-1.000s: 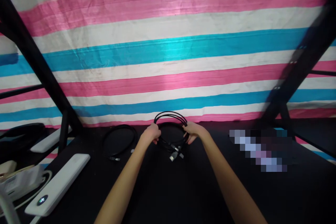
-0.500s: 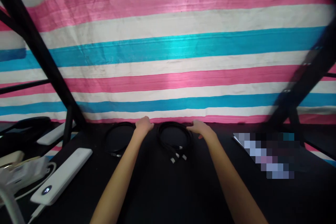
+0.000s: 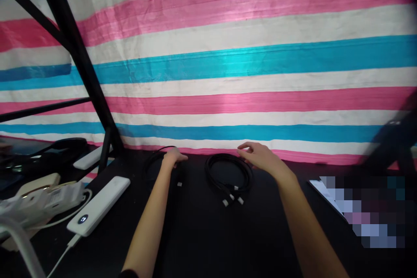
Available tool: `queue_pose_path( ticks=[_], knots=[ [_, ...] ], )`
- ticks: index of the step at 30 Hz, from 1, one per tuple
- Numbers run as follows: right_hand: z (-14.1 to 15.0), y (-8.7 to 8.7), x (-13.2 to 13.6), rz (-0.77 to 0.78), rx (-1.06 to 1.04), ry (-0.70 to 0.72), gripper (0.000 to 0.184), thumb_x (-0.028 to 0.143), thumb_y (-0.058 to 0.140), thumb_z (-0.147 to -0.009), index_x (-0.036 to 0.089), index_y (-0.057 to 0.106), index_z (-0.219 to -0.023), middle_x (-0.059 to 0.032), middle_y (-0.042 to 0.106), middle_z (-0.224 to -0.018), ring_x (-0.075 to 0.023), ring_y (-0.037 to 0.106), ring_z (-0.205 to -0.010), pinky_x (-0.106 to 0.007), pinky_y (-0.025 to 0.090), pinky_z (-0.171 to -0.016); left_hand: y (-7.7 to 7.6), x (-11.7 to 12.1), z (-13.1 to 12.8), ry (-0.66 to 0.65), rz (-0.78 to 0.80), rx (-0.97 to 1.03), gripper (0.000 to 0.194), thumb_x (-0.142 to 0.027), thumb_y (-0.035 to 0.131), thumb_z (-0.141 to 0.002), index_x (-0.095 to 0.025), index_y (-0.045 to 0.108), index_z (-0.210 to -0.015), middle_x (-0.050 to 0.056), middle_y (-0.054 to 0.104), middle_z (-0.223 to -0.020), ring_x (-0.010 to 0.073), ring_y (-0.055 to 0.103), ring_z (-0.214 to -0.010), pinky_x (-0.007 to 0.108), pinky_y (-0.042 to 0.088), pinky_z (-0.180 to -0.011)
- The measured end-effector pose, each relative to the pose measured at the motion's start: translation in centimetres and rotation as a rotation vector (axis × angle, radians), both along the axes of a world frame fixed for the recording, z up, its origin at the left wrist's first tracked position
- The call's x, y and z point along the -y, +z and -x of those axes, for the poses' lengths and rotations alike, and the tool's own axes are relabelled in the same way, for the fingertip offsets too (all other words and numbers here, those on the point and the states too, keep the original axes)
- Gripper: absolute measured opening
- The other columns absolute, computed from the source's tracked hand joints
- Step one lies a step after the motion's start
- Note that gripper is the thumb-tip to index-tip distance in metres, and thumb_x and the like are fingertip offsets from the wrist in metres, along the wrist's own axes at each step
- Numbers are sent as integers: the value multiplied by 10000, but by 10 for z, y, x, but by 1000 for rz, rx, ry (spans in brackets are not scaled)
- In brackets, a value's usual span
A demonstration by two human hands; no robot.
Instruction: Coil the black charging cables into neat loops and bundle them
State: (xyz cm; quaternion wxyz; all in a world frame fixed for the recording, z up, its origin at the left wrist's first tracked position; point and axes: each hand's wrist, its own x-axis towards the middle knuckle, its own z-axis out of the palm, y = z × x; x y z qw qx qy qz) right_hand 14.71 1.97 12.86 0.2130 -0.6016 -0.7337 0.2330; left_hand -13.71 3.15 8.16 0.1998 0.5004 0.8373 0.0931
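Observation:
A coiled black cable (image 3: pixel 228 176) with several silver plugs lies flat on the black table (image 3: pixel 208 234), near the striped cloth. My right hand (image 3: pixel 257 155) hovers over its far right edge, fingers spread and holding nothing. A second black cable coil (image 3: pixel 156 160) lies to the left, partly hidden by my left hand (image 3: pixel 172 157). That hand's fingers curl over the coil and seem to grip it. One of its plugs (image 3: pixel 179 183) shows beside my left wrist.
A white power bank (image 3: pixel 99 204) with a lit indicator lies at the left, a white lead running from it. More white devices and dark items crowd the far left. A black metal frame post (image 3: pixel 81 61) rises at the left. A pixelated patch lies at the right.
Both hands let go of the multi-plug coil and set it flat on the table. My left hand moved left onto the second coil. The view shifted so that everything sits further right.

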Motion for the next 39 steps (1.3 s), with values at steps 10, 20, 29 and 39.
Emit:
queue_pose_path(
  ticks=[10,20,29,39],
  knots=[
    [14,-2,7,-145,-263,183,506,447,609,-780,223,528,-1227,-110,601,-1145,-205,624,-890,-340,528,-739,105,95,-22,-31,-769,290,280,-354,533,-735,-151,646,-891,-63,386,-382,100,411,-331,183,287,-362],
    [38,30,52,323,-879,495,706,698,301,-835,216,437,-1333,-149,488,-1334,-247,660,-930,-314,586,-590,122,151,-62,-138,-1108,535,230,-277,616,-690,-152,696,-865,-63,452,-449,44,314,-332,169,211,-335],
    [35,22,38,168,-782,405,585,264,561,-833,243,380,-1389,-127,362,-1458,-188,673,-928,-271,608,-657,117,124,-72,-187,-1209,817,300,-471,629,-743,-175,580,-769,-93,311,-435,41,275,-351,175,192,-347],
    [-49,43,25,-111,-831,150,446,381,615,-790,199,604,-1198,-109,692,-1041,3,286,-379,-147,231,-299,127,126,4,132,-1317,1250,245,-271,362,-953,-174,475,-758,-97,192,-410,52,145,-323,176,110,-306]
  ],
)
